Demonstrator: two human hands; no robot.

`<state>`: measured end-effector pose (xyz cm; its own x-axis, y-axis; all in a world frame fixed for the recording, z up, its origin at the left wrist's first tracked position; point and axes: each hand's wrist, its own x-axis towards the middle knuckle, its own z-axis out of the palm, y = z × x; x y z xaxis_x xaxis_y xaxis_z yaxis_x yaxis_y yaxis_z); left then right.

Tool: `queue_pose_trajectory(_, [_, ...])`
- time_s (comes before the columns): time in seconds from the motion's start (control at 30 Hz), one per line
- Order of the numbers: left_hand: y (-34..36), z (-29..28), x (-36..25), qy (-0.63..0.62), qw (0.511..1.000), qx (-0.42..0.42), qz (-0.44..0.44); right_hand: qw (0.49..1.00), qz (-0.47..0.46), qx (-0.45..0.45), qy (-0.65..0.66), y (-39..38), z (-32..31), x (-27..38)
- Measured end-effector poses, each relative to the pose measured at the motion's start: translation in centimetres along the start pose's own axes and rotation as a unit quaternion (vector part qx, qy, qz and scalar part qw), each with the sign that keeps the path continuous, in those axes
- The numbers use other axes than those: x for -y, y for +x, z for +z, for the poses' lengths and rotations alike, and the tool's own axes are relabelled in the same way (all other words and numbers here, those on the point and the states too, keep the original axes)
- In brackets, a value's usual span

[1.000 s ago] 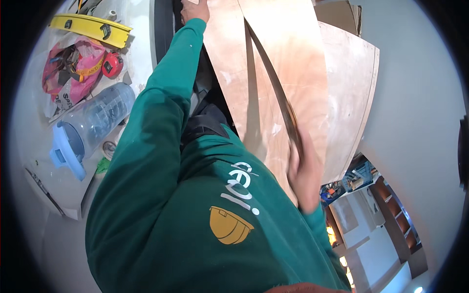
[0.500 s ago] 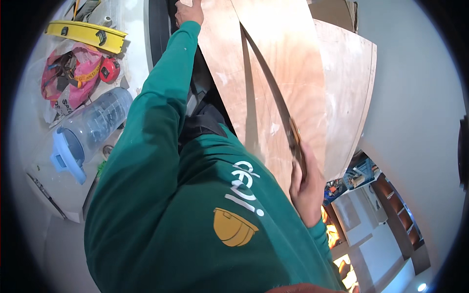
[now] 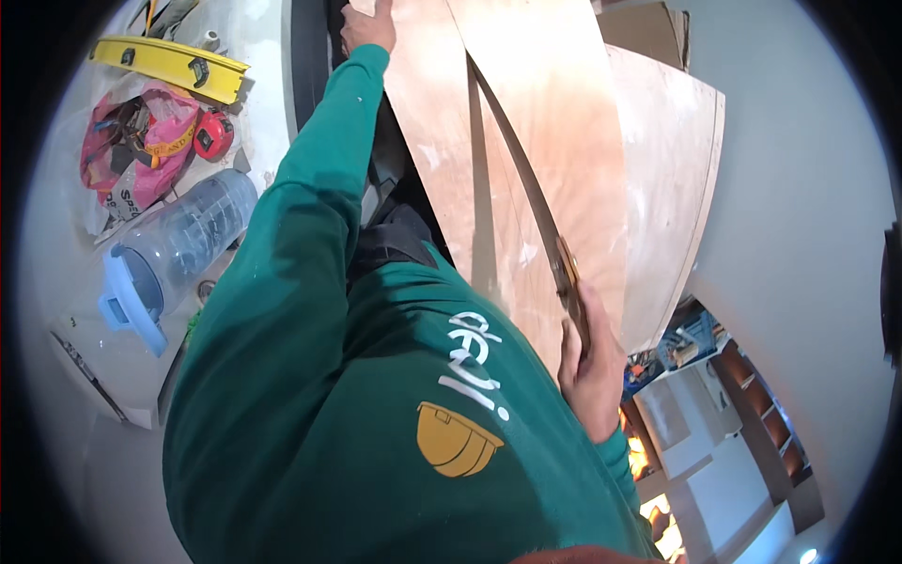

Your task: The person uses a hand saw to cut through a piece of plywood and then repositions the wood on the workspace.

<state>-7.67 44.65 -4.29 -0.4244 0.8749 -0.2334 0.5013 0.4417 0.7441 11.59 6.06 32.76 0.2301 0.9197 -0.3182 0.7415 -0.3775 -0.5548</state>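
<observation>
A handsaw (image 3: pixel 519 150) with a long thin blade and a brownish handle stands on edge across a pale plywood sheet (image 3: pixel 578 122). My right hand (image 3: pixel 594 367) is closed around its handle, close to my body. The blade runs away from me beside a thin line on the wood, and its dark shadow falls to its left. At the far left edge of the sheet, my left hand (image 3: pixel 366 26) grips the wood, its fingertips partly cut off by the top of the picture.
To the left, a white surface holds a yellow spirit level (image 3: pixel 169 68), a pink bag of tools (image 3: pixel 174 117), a red tape measure (image 3: pixel 214 134) and a clear bottle with a blue lid (image 3: pixel 193 221). Another wooden panel (image 3: pixel 662 179) lies at right, near a blue crate (image 3: pixel 691 343).
My right hand and the saw have shifted very slightly toward my body. My left hand stays at the sheet's edge, and the whole view has moved a little.
</observation>
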Motion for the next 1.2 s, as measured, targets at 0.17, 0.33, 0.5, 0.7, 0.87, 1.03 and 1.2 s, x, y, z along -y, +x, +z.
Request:
queue_pose_trajectory(0.17, [-0.4, -0.1, -0.3, 0.011, 1.000, 0.001, -0.007, 0.990, -0.117, -0.051, 0.054, 12.6, 10.1, -5.1])
queue_pose_trajectory(0.33, [0.7, 0.1, -0.2, -0.007, 0.999, -0.011, 0.030, 0.993, -0.091, -0.041, 0.069, 15.6, 12.9, -7.2])
queue_pose_trajectory(0.5, [1.0, 1.0, 1.1, 0.012, 1.000, -0.014, 0.011, 0.998, 0.049, 0.031, 0.006, -0.4, 0.6, -1.2])
queue_pose_trajectory(0.7, [1.0, 1.2, 1.2, 0.012, 1.000, -0.010, -0.002, 0.996, -0.068, -0.026, 0.046, 11.4, 8.4, -4.0])
queue_pose_trajectory(0.87, [1.1, 0.3, 0.1, 0.005, 0.999, -0.002, 0.036, 0.984, -0.153, -0.076, 0.046, 18.4, 13.9, -6.7])
queue_pose_trajectory(1.03, [0.0, 0.0, 0.3, -0.003, 1.000, 0.000, 0.009, 0.999, 0.020, 0.028, -0.011, 0.5, 1.6, -2.8])
queue_pose_trajectory(1.2, [-0.1, 0.2, -0.1, -0.007, 1.000, 0.000, -0.012, 0.998, 0.042, 0.034, -0.023, 4.6, 4.2, -2.6])
